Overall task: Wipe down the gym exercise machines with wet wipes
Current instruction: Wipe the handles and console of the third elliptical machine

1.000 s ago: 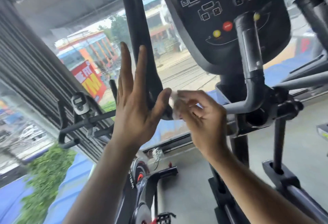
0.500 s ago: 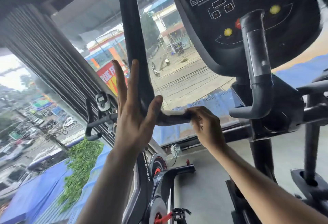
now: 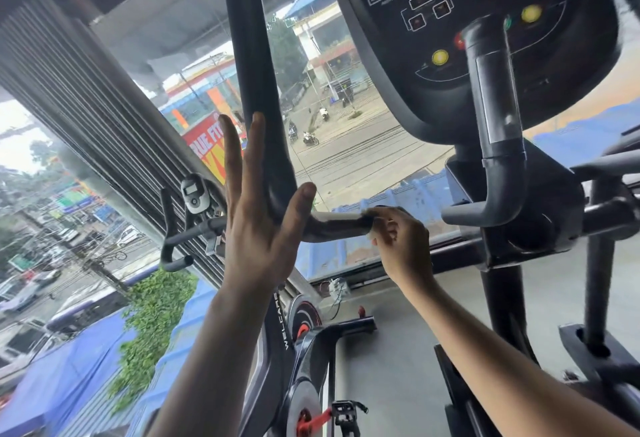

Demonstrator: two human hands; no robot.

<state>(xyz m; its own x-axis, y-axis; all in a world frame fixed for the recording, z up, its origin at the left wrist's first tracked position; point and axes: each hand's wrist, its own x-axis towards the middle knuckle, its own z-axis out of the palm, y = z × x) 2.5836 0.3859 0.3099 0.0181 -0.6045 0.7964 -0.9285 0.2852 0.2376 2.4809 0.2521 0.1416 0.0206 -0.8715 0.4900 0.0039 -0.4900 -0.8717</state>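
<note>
A tall black handle bar of the elliptical machine rises at centre and bends right into a horizontal section. My left hand is raised flat against the bend, fingers straight and thumb spread. My right hand curls round the horizontal section near its right end and grips a white wet wipe against it. Only small bits of the wipe show between my fingers.
The black console with yellow and red buttons hangs at the upper right, above a grey curved grip. A spin bike stands below, its handlebars at the left. A large window looks onto a street.
My right hand slid the wipe to the right along the horizontal section, away from my left thumb. My left hand stayed flat at the bend. The view shifted toward the console.
</note>
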